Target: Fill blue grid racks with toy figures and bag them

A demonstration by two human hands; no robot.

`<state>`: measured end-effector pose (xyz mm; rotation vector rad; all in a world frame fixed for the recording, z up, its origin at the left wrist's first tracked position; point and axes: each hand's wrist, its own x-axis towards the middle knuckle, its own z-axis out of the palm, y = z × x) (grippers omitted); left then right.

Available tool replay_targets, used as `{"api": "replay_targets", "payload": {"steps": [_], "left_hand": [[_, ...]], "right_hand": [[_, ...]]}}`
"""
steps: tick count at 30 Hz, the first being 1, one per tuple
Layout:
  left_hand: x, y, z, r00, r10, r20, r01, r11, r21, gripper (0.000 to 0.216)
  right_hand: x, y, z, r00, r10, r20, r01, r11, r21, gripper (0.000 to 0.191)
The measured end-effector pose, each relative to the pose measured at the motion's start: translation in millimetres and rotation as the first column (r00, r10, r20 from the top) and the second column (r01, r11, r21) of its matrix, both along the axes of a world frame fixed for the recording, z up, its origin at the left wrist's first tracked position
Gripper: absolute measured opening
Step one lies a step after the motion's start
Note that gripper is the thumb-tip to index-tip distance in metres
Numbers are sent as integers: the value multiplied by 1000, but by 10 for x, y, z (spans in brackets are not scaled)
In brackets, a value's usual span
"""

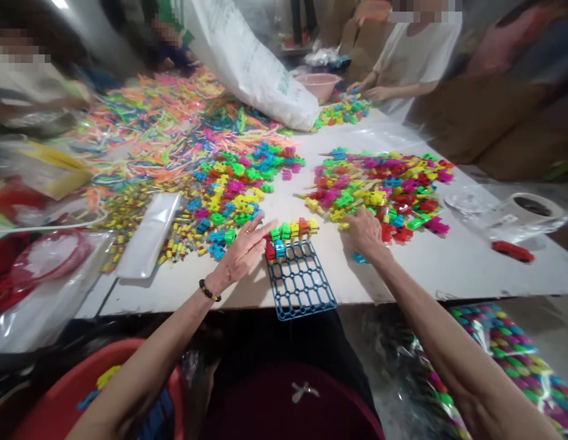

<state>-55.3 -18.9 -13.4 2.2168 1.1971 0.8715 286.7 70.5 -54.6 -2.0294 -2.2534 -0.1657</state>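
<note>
A blue plastic grid rack lies at the table's front edge, its far end filled with a row of small coloured plastic toy pieces. Beside its left far corner is my left hand, fingers stretched out and close to a red and a blue piece. My right hand reaches to the near edge of a heap of bright toy pieces with sticks. Its fingers are bent downward by a yellow piece; whatever they pinch is hidden. A blue piece lies below that wrist.
Left are a second heap of pieces, small yellow tubes, and clear bags. A white sack stands behind. Tape roll and red cutter lie right. A red tub is below. Co-workers stand across the table.
</note>
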Motion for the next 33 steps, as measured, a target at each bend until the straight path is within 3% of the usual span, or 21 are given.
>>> {"api": "replay_targets", "payload": {"steps": [4, 8, 12, 18, 20, 22, 24, 26, 29, 31, 33], "left_hand": [[-26, 47, 99, 999, 27, 29, -27, 1000, 10, 49], [77, 110, -28, 987, -65, -150, 80, 992, 98, 48], [172, 131, -197, 962, -63, -266, 116, 975, 189, 42], [170, 138, -256, 965, -46, -260, 112, 963, 246, 40], [176, 152, -205, 964, -55, -259, 117, 966, 231, 40], [194, 176, -141, 967, -62, -247, 114, 972, 203, 42], [215, 211, -96, 971, -63, -232, 107, 978, 180, 44], [231, 252, -89, 970, -64, -235, 107, 979, 174, 45], [244, 294, -136, 960, -75, -269, 126, 976, 180, 44], [251, 303, -170, 959, -99, -266, 151, 971, 184, 44], [259, 300, -181, 961, -131, -245, 178, 967, 181, 44]], "right_hand": [[-287, -8, 66, 983, 165, -80, -173, 980, -102, 21], [-330, 17, 71, 938, 219, -270, -266, 952, -150, 22], [-155, -47, 14, 945, 211, -251, -237, 968, -80, 26], [-207, -180, -71, 982, 165, -93, -180, 965, -191, 17], [-196, -195, -78, 979, 150, -139, -171, 973, -158, 19], [-142, -262, -76, 944, 139, -298, -166, 984, -68, 18], [-114, -407, -83, 821, 89, -565, -99, 995, 14, 19], [-194, -609, -124, 566, 35, -824, -64, 998, -1, 24], [-554, -879, -260, 207, -37, -978, -157, 985, -71, 33], [-856, -951, -374, 106, -50, -993, -198, 978, -71, 35], [-1091, -932, -470, 97, -50, -994, -218, 973, -71, 34]]}}
